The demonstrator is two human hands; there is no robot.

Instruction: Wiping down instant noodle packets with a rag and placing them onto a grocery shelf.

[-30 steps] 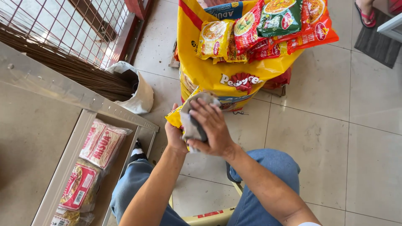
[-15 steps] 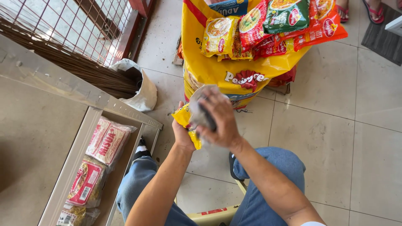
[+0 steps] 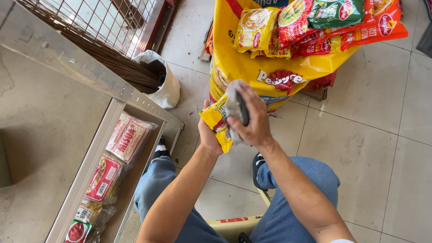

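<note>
My left hand (image 3: 209, 135) grips a yellow snack packet (image 3: 217, 121) from behind, above my knees. My right hand (image 3: 252, 118) presses a grey cloth (image 3: 234, 104) against the front of that packet. Both forearms reach forward from the bottom of the view, over my blue jeans (image 3: 306, 180). Just beyond the hands stands a big yellow sack (image 3: 270, 67) piled with red, yellow and green noodle packets (image 3: 315, 22).
At the left a grey shelf unit (image 3: 54, 112) has an open tray holding several wrapped packets (image 3: 126, 137). A white bag (image 3: 166, 87) with a broom's bristles (image 3: 103, 54) leans by a wire grille. Tiled floor spreads to the right.
Both hands with the packet and cloth have drifted slightly right and up in the view; the right hand has shifted the cloth over the packet's face.
</note>
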